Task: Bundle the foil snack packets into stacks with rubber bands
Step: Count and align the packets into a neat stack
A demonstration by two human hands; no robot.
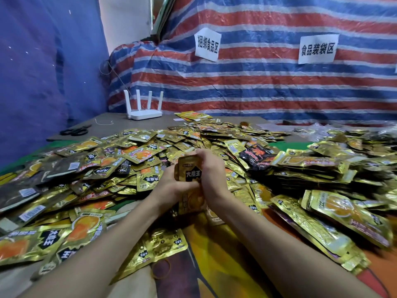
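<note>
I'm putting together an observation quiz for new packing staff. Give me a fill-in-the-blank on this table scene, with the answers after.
1. The left hand and right hand grip a stack of packets whose front badge is ___ with white characters.
2. The white router has ___ antennas.
3. The scissors lie to the ___ of the router.
4. A loose rubber band lies on the cloth ___ the left forearm and right forearm.

Answers: black; four; left; between.

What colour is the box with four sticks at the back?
White router, clearest in head view.
</note>
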